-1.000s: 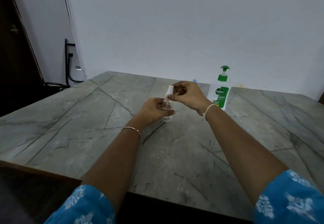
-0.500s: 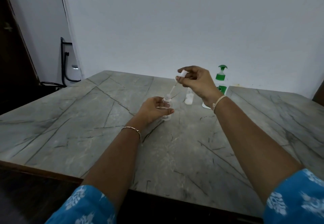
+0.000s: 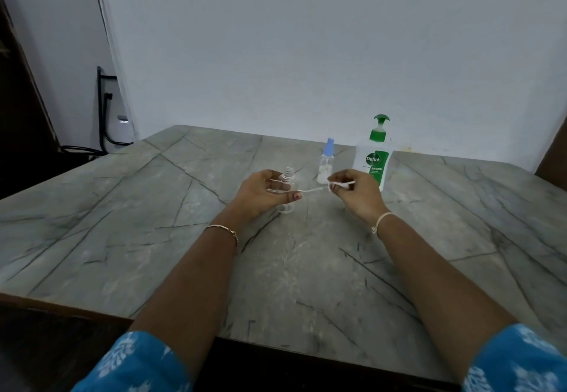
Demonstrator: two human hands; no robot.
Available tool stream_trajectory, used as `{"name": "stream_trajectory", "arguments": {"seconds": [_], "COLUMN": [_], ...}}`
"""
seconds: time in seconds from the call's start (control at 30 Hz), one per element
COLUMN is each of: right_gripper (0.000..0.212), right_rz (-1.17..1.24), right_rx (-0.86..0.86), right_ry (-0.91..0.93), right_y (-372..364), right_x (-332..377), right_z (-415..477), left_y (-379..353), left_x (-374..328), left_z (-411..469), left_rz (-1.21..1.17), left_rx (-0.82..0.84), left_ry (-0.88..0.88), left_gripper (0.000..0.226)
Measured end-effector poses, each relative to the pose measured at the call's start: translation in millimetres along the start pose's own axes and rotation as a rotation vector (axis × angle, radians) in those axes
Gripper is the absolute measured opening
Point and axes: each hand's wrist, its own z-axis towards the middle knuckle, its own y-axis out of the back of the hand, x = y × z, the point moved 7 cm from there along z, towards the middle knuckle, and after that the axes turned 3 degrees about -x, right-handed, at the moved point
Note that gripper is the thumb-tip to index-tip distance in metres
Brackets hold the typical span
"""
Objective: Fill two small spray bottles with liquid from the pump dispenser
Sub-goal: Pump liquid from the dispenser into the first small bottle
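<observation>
Both forearms reach out over the counter, side by side, wrists a little raised. The left hand has its fingers and thumb curled round a small clear spray bottle, which stands upright with its threaded neck bare and its base seemingly on the stone. The right hand, just beside it, pinches the white spray head between curled fingertips; the thin dip tube sticks out sideways towards the left thumb, outside the bottle. A thin bracelet sits on the left wrist, a pale thread band on the right, and blue printed sleeves cover the upper arms. Behind the hands a second spray bottle with a blue cap stands upright, and just to its right stands the pump dispenser, white with a green pump and label. The counter is grey stone with dark veins. A plain pale wall runs behind it, and a black metal frame leans at the left corner beside a dark doorway.
</observation>
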Motion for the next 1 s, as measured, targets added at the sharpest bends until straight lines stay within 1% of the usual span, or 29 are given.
{"name": "stream_trajectory", "arguments": {"seconds": [0.3, 0.37, 0.47, 0.53, 0.7, 0.83, 0.9, 0.93, 1.0], "right_gripper": [0.013, 0.014, 0.017, 0.02, 0.031, 0.048, 0.048, 0.045, 0.035], "right_rz": [-0.138, -0.158, -0.182, -0.188, -0.154, -0.102, -0.063, -0.048, -0.024], "right_rx": [0.013, 0.038, 0.062, 0.062, 0.083, 0.098, 0.055, 0.004, -0.174], "right_ry": [0.068, 0.081, 0.082, 0.08, 0.051, 0.006, -0.019, -0.032, -0.06], "right_y": [-13.1, -16.0, -18.4, -18.4, -18.1, -12.5, -1.2, 6.4, 29.1], "right_x": [2.8, 3.3, 2.9, 3.0, 0.9, 3.4, 6.8, 8.1, 8.0], "right_z": [-8.5, -9.3, -9.9, -10.4, -10.7, -10.4, -8.6, -6.8, -2.1], "left_y": [3.9, 4.3, 4.7, 4.8, 5.0, 4.5, 1.8, 1.2, -1.1], "left_x": [2.5, 2.8, 0.3, -1.4, -4.3, -5.1, -6.7, -7.1, -7.6], "left_z": [2.6, 2.6, 0.6, -1.0, -3.2, -2.8, -2.3, -2.8, -1.9], "left_rz": [0.047, 0.052, 0.048, 0.033, 0.045, 0.057, 0.035, 0.029, 0.029], "left_rx": [-0.036, -0.036, -0.028, -0.027, -0.022, -0.011, -0.008, -0.01, -0.01], "left_ry": [-0.02, -0.016, -0.02, -0.01, -0.015, -0.026, -0.033, -0.034, -0.035], "left_gripper": [0.057, 0.059, 0.068, 0.066, 0.062, 0.058, 0.055, 0.052, 0.049]}}
